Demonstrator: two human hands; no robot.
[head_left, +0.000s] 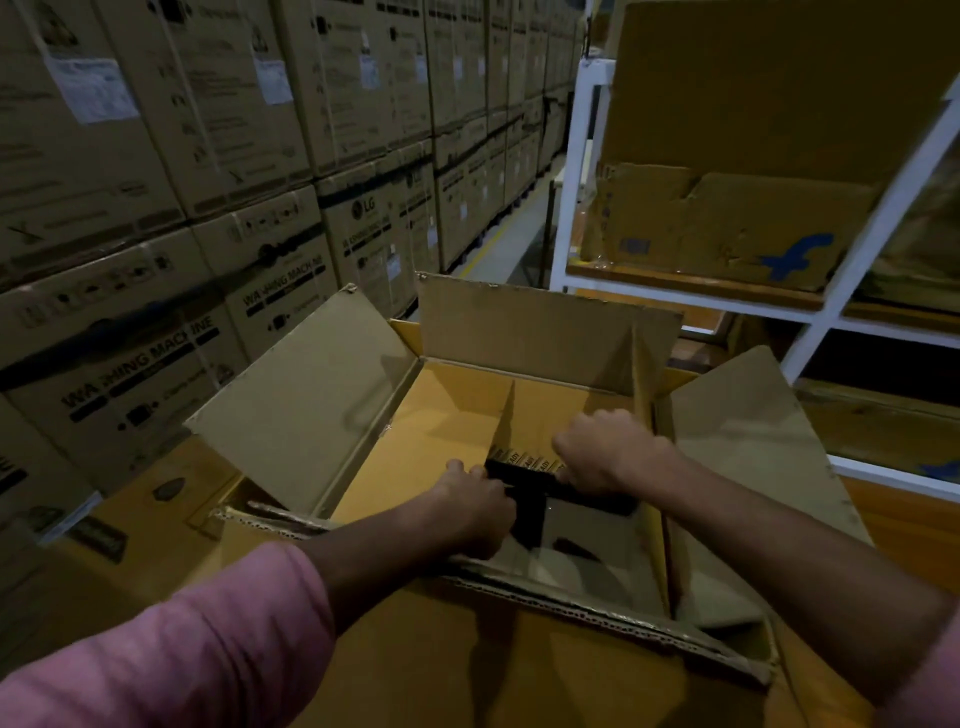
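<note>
Head view.
- Carton (519, 590): flaps open, centre of frame; cardboard divider (506, 415) upright inside.
- Black pack (524, 482): inside the carton, near its front wall, beside the divider.
- Left hand (478, 512): fingers curled on the pack's 9 o'clock end.
- Right hand (608, 457): clenched on its 2 o'clock end.
- Boxes (156, 332): stacked, 9 to 12 o'clock.
- Rack (563, 218): white, 2 o'clock.

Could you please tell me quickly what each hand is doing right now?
Left hand: closed, gripping the black pack inside the open cardboard box.
Right hand: closed, gripping the same black pack.
</note>
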